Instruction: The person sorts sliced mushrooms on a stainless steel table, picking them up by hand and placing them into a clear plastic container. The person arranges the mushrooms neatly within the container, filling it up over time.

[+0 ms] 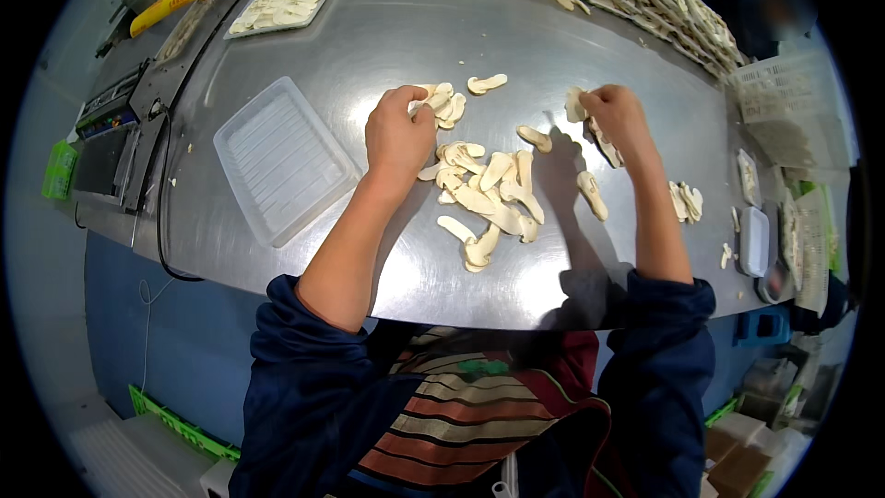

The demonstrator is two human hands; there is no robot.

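Observation:
My left hand curls its thumb and fingers around the near end of a small bunch of pale sliced mushrooms. Further right, my right hand pinches one mushroom slice just above the steel table. Under that hand lies a darker-edged slice, partly covered. Between my forearms spreads a loose pile of long mushroom slices. Single slices rest around it, one beyond the pile and another to its right. To the left of my left hand sits a translucent plastic tray with nothing in it.
Filled mushroom trays stand at the far left; many more filled trays line the far right edge. A device with a black cable borders the left side. White baskets and another person are at the right.

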